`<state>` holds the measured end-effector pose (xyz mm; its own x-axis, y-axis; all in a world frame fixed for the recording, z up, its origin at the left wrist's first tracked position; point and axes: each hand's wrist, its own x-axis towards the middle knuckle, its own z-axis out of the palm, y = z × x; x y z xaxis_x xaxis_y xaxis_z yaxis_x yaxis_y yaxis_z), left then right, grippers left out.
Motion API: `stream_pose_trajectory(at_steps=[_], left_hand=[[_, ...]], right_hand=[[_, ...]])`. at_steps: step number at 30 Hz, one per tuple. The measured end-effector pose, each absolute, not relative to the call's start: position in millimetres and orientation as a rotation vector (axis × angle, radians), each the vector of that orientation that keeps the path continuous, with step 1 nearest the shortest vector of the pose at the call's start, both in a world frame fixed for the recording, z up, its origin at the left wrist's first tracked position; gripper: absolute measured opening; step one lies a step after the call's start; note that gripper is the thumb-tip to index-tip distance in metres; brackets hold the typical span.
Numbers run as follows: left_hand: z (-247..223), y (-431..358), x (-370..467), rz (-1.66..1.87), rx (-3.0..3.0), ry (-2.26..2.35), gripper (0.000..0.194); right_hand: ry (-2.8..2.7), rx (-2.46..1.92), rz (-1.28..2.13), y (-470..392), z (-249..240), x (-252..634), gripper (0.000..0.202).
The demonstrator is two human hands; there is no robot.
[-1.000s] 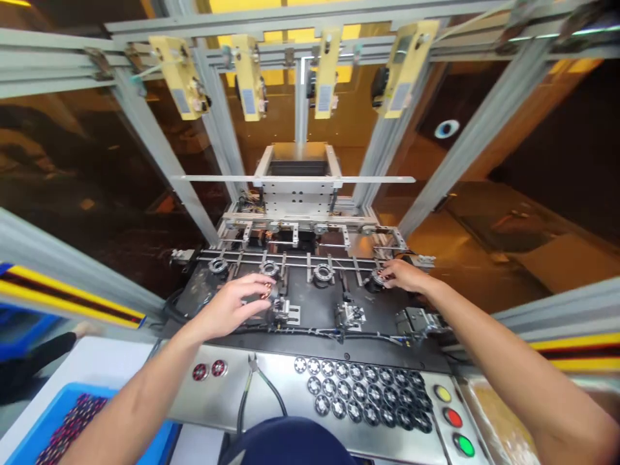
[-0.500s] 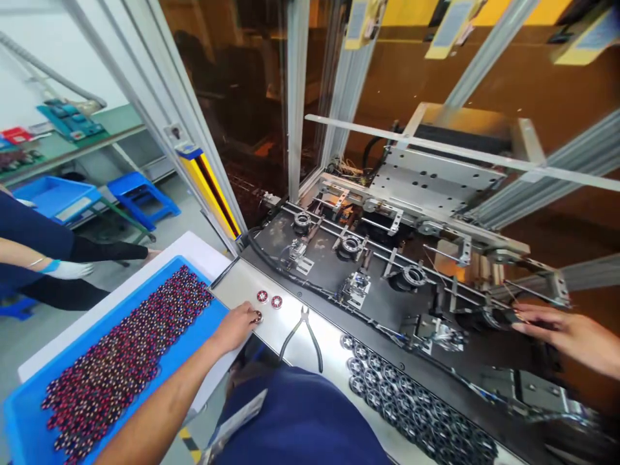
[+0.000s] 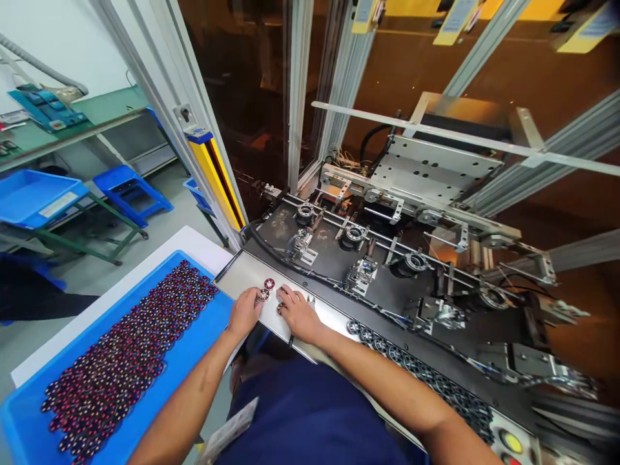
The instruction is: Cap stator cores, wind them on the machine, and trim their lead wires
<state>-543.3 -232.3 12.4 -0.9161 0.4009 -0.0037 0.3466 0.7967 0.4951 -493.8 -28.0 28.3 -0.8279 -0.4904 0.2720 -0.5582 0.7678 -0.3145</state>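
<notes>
My left hand [image 3: 246, 311] is over the left part of the metal ledge [image 3: 237, 271], its fingers closed on a small round part [image 3: 263, 295]. Just to the right, my right hand [image 3: 299, 314] reaches across the ledge with bent fingers around another small round part [image 3: 281, 309]. Behind them lies a red-and-silver round part [image 3: 269, 283]. The tip of the pliers [image 3: 310, 299] shows beside my right hand, which hides most of the tool. Many dark ring parts [image 3: 416, 365] lie in rows farther right on the ledge.
A blue tray [image 3: 203, 342] full of red-and-black round parts stands at left on a white surface. Beyond the ledge is a machine bed [image 3: 334, 258] with fixtures, rods and cables. A yellow upright bar [image 3: 216, 181] rises at the frame post.
My right hand has come from the machine's right side to the ledge beside my left hand, covering the pliers. The person at the left has mostly left view.
</notes>
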Motion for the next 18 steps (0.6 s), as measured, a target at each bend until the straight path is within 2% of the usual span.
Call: stream_pose_trajectory(at_steps=[3, 6, 8, 10, 15, 18], left_hand=[[10.7, -233.0, -538.5, 0.828, 0.611, 2.898, 0.038], [13.5, -226.0, -534.2, 0.858, 0.688, 2.92, 0.082], [14.5, -216.2, -534.9, 0.855, 0.764, 2.918, 0.1], [13.3, -204.8, -538.6, 0.847, 0.821, 2.91, 0.098], [7.2, -188.0, -544.3, 0.888, 0.835, 2.903, 0.071], [9.2, -189.9, -538.3, 0.968, 0.823, 2.9, 0.079]], right_hand=[[-2.779, 0.748, 0.577, -26.4, 28.1, -496.3, 0.026], [-2.738, 0.642, 0.591, 6.4, 48.0, -469.5, 0.03], [-2.716, 0.518, 0.593, 39.9, 62.3, -437.1, 0.031], [-2.712, 0.379, 0.583, 73.7, 70.8, -397.5, 0.031], [-2.774, 0.034, 0.522, 112.3, 56.3, -301.7, 0.027], [-2.832, -0.088, 0.487, 103.2, 34.4, -269.5, 0.023]])
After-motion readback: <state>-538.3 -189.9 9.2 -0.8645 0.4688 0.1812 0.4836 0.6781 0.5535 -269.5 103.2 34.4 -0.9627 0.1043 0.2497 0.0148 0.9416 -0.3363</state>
